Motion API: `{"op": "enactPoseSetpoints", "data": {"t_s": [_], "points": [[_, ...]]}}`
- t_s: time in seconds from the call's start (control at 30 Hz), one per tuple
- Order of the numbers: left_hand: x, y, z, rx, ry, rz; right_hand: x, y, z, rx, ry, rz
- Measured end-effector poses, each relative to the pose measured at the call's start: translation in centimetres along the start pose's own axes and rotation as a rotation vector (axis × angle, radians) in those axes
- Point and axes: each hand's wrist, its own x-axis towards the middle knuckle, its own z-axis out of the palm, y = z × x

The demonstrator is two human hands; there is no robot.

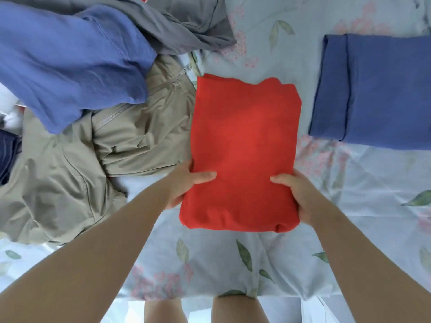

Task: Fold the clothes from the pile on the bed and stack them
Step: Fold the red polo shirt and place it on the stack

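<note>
Clothes lie in two groups on the pale blue bedsheet printed with green leaves and pink blossom sprays point(233, 264), and between the groups sits a bright red knit garment folded into a thick upright rectangle point(245, 148). The left hand point(184, 183) grips the lower left edge of this red garment, with the thumb laid flat on top and the fingers tucked out of sight underneath. The right hand point(296, 194) grips the lower right edge in the same way, thumb on the cloth and fingers curled below. Whether the red garment rests on the sheet or is held just above it cannot be told. To its left is the unfolded pile. A crumpled beige zip-front jacket of smooth fabric point(116, 141) touches the red garment's left edge, a rumpled mid-blue cotton top point(70, 66) lies over the jacket's far part, and a loose grey jersey garment point(186, 24) spreads behind that. At the far left edge a dark navy striped piece point(8, 155) and a bit of white cloth point(11, 113) show from under the pile. To the right, well apart from the red garment, lies a neatly folded mid-blue garment point(377, 89), flat on the sheet. The person's bare legs point(163, 311) show at the bottom, against the bed's near edge.
</note>
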Motion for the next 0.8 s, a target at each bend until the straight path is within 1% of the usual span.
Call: {"op": "enactPoseSetpoints", "data": {"t_s": [0.1,0.17,0.23,0.27,0.33,0.43,0.47,0.53,0.63,0.7,0.8], "points": [[-0.4,-2.0,0.4,0.101,0.021,-0.098,-0.5,2.5,-0.5,-0.026,-0.052,0.050],[-0.6,-2.3,0.6,0.207,0.052,-0.124,-0.7,3.4,-1.2,-0.095,-0.024,0.082],[-0.6,-2.4,0.8,0.326,0.077,-0.122,-0.9,3.9,-1.8,-0.243,0.023,0.098],[-0.5,-2.2,1.0,0.340,0.096,-0.111,-0.9,3.9,-1.9,-0.282,0.046,0.094],[0.1,-1.8,1.2,0.240,0.135,-0.067,-0.6,3.4,-1.8,-0.233,0.087,0.042],[1.7,-0.8,1.6,-0.046,0.210,0.014,0.6,1.5,-1.1,-0.030,0.116,-0.050],[2.2,-0.4,1.8,-0.100,0.243,0.021,1.0,0.9,-0.7,0.015,0.112,-0.074],[2.8,0.0,2.0,-0.113,0.286,0.011,1.9,-0.2,-0.1,0.058,0.085,-0.100],[2.6,0.8,2.2,-0.071,0.253,0.041,1.6,-2.2,0.2,0.050,0.036,-0.081],[1.8,2.0,2.1,-0.079,0.214,0.115,0.9,-3.6,0.0,0.065,0.014,-0.094],[-0.3,4.9,2.4,-0.125,0.202,0.264,-0.9,-6.2,-0.1,0.153,-0.009,-0.187]]}}
